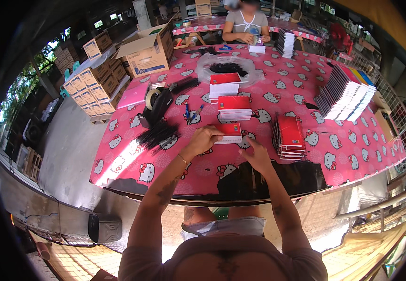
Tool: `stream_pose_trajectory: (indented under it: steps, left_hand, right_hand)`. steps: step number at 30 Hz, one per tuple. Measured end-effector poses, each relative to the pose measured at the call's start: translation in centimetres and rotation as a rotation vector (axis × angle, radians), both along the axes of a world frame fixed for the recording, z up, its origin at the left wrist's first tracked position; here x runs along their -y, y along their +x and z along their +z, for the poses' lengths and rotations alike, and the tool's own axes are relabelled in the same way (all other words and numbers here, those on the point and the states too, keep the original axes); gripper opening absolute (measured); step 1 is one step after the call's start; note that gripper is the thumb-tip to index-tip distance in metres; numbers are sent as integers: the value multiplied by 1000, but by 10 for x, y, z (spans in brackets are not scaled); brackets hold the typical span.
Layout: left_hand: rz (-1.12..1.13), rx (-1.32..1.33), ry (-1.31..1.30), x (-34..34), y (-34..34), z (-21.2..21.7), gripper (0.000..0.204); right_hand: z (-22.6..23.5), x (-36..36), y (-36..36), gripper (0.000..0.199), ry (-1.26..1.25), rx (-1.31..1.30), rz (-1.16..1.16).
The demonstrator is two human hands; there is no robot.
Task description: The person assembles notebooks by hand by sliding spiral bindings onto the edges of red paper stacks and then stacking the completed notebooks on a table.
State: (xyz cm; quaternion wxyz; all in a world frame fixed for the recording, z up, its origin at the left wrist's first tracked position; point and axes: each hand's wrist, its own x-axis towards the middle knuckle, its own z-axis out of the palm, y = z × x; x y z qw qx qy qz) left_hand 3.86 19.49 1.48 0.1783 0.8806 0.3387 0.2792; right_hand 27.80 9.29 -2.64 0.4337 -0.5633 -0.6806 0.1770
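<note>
A low pile of small red-covered notebooks (231, 129) lies in front of me, its white page edges toward me. My left hand (207, 139) grips the pile's left end, fingers closed on its edge. Just to the right of the pile is my right hand (258, 155), apart from it, empty, with thumb and fingers spread. Beyond lie a thicker red notebook stack (234, 108) and another red-topped stack (224, 85). Right of my right hand, a stack of red notebooks with black spiral bindings (291, 131) stands on the table.
Loose black spiral coils (158, 136) lie left, near a black tape dispenser (157, 107) and pens (192, 114). A plastic bag of black coils (229, 69) lies farther back. Tall notebook stacks (346, 93) stand right; an open carton (147, 54) back left. A co-worker (247, 23) handles something opposite.
</note>
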Motion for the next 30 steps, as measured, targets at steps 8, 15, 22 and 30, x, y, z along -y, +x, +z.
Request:
stream_pose_trajectory:
  steps: [8,15,22,30]
  left_hand:
    - [162,127,-5,11,5,-4,16]
    - [191,88,238,28,12,-16,19]
    - [209,88,469,78,18,42,22]
    - [-82,-80,213,121,5,49,34]
  right_hand:
    - [-10,-17,-14,46,66,-17,-68]
    - [8,-36,-26,44,-153,-620,120]
    - [56,13,-39,50,-61,-946,333]
    - [39,58,-37,66,153,-283,-26]
